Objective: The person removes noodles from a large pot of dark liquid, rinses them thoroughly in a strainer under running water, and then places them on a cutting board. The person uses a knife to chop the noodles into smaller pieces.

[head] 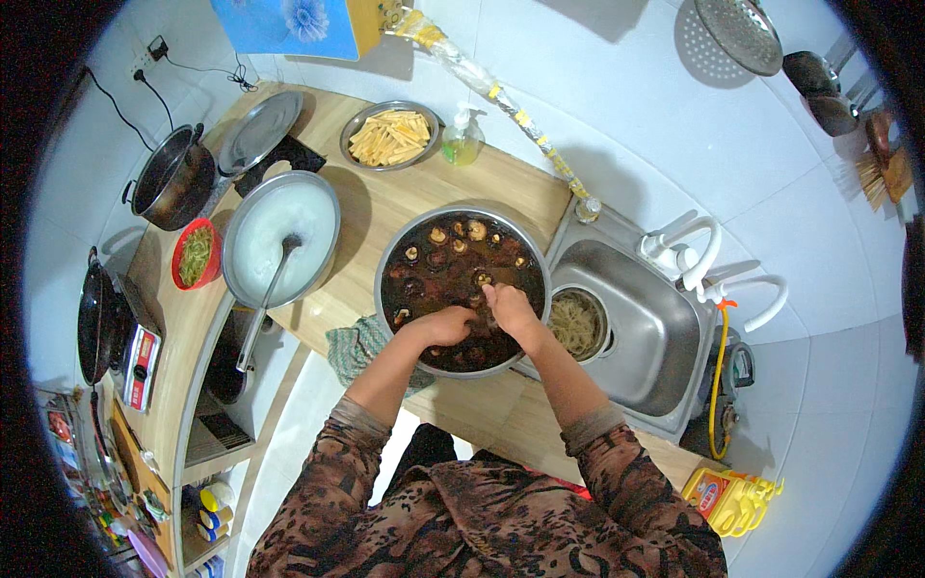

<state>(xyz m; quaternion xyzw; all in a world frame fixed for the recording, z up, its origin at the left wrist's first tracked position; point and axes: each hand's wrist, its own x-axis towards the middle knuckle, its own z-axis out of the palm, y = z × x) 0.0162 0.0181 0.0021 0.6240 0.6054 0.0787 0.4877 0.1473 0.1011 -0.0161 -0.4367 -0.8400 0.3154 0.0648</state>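
A wide metal basin (387,249) stands in front of me, filled with dark brown liquid in which mushrooms (476,230) float. My left hand (448,326) dips into the liquid near the basin's lower middle, its fingertips hidden. To its right, my right hand (508,307) has thumb and fingers drawn together at the surface, beside a small mushroom (483,279); whether it grips anything is unclear. A green checked cloth (355,350) lies at the basin's lower left edge.
Left stands a metal bowl (307,224) of whitish liquid with a ladle (269,289). Beyond are a red bowl (215,269), a pot (170,191), a bowl of yellow strips (390,137) and a soap dispenser (461,141). Right, a steel sink (654,318) holds a container of pale shreds (577,325).
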